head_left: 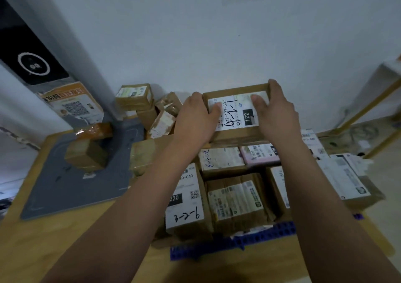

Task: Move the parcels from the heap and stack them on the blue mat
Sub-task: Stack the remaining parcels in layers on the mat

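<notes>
1. Grip: the hands are apart, both clamped on one parcel (236, 113). The left hand (195, 118) holds its left end with the thumb on the label. The right hand (275, 113) holds its right end with the fingers over the far corner.
2. Position: the parcel is at the far side of the stack (236, 200), toward the table's (65, 239) far edge. Whether it rests on the parcels beneath cannot be told.
3. The blue mat (217, 246) lies at the near edge. Only its near border shows.
4. Hazards, as judged:
   - A release off-centre could tip the parcel behind the stack.
   - The forearms cross low over the near rows, so pulling back carelessly could drag a parcel out of line.
   - Uneven tops below may leave it rocking.
5. Count:
   - hands: two
   - held parcel: one
   - stacked parcels showing tops: about seven
   - heap (156, 113) at the far edge: at least four
   - parcels on the grey mat (65, 191): two
   - blue mat: one
</notes>
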A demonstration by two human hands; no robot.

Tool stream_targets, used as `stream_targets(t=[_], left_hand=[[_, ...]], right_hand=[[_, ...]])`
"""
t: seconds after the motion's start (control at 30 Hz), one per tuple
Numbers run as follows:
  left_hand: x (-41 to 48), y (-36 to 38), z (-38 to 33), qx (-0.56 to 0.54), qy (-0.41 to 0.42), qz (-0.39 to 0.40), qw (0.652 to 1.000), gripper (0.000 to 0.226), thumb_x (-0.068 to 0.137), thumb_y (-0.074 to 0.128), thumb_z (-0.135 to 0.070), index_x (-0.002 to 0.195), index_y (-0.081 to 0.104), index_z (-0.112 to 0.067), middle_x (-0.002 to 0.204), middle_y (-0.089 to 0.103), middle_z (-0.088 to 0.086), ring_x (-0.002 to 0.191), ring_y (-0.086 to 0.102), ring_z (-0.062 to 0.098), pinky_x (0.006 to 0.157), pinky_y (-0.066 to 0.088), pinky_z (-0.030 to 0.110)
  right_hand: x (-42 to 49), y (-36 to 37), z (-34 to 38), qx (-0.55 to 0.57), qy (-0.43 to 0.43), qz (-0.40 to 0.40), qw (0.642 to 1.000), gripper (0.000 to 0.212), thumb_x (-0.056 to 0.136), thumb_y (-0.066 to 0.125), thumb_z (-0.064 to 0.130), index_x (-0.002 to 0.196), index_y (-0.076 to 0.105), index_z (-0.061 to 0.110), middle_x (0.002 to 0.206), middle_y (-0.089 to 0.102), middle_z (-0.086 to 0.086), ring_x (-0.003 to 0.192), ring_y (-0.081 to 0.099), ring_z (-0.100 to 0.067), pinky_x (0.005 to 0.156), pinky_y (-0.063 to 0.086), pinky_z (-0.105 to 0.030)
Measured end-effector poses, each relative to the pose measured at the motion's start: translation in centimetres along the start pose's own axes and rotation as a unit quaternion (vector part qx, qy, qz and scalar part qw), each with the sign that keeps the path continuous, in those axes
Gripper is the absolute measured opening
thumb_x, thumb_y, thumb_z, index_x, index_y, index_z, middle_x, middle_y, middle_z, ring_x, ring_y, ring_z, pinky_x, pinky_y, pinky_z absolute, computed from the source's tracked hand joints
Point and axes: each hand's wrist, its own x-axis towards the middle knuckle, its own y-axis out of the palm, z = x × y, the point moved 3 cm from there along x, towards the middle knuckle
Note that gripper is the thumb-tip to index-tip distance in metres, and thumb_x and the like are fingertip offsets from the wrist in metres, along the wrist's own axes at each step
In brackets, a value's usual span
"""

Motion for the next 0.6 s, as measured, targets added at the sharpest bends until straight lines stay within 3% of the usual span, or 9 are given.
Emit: stream_targets(t=[0.07, 0.17, 0.3, 0.47, 0.6], left_hand=[[0.0, 0.9, 0.6, 0.029, -0.005, 0.002, 1.0, 0.043, 0.096, 0.049, -0.048, 0.109, 0.053, -0.007, 0.102, 0.048, 0.003, 0.091, 0.049, 0.021, 0.072, 0.038, 0.033], [0.0, 2.3, 1.8, 0.094, -0.02, 0.024, 0.995, 0.049, 0.093, 0.045, -0.055, 0.108, 0.058, -0.01, 0.114, 0.054, 0.007, 0.109, 0.051, 0.028, 0.092, 0.045, 0.049], [-0.1, 3.5, 2.5, 0.194, 0.007, 0.056, 0.979, 0.054, 0.096, 0.036, -0.055, 0.115, 0.063, -0.012, 0.133, 0.051, 0.006, 0.127, 0.044, 0.026, 0.109, 0.028, 0.056], [-0.1, 4.3, 3.3, 0.199, -0.011, 0.109, 0.974, 0.054, 0.098, 0.034, -0.051, 0.122, 0.062, -0.011, 0.133, 0.053, 0.005, 0.124, 0.047, 0.026, 0.107, 0.031, 0.059], [-0.3, 4.6, 3.6, 0.16, -0.052, 0.137, 0.976, 0.046, 0.098, 0.038, -0.048, 0.101, 0.063, -0.009, 0.112, 0.056, 0.01, 0.097, 0.058, 0.025, 0.091, 0.048, 0.05]], right_hand=[[0.0, 0.9, -1.1, 0.002, 0.007, 0.019, 1.0, 0.057, 0.102, 0.039, 0.041, 0.153, 0.023, 0.021, 0.136, 0.056, -0.011, 0.117, 0.055, -0.034, 0.083, 0.039, -0.035], [0.2, 1.9, -2.5, -0.007, 0.015, 0.047, 0.999, 0.056, 0.103, 0.038, 0.042, 0.153, 0.023, 0.021, 0.124, 0.061, -0.013, 0.103, 0.058, -0.032, 0.075, 0.036, -0.033], [0.6, 3.1, -3.8, -0.014, 0.028, 0.082, 0.996, 0.055, 0.103, 0.039, 0.041, 0.152, 0.025, 0.021, 0.123, 0.062, -0.014, 0.108, 0.058, -0.033, 0.073, 0.036, -0.032], [0.7, 4.9, -4.7, -0.009, 0.05, 0.113, 0.992, 0.055, 0.102, 0.039, 0.043, 0.151, 0.025, 0.022, 0.135, 0.056, -0.013, 0.12, 0.054, -0.035, 0.085, 0.043, -0.039], [0.7, 5.5, -5.0, -0.012, 0.05, 0.129, 0.99, 0.056, 0.102, 0.039, 0.042, 0.151, 0.026, 0.019, 0.135, 0.056, -0.013, 0.121, 0.053, -0.035, 0.089, 0.044, -0.04]])
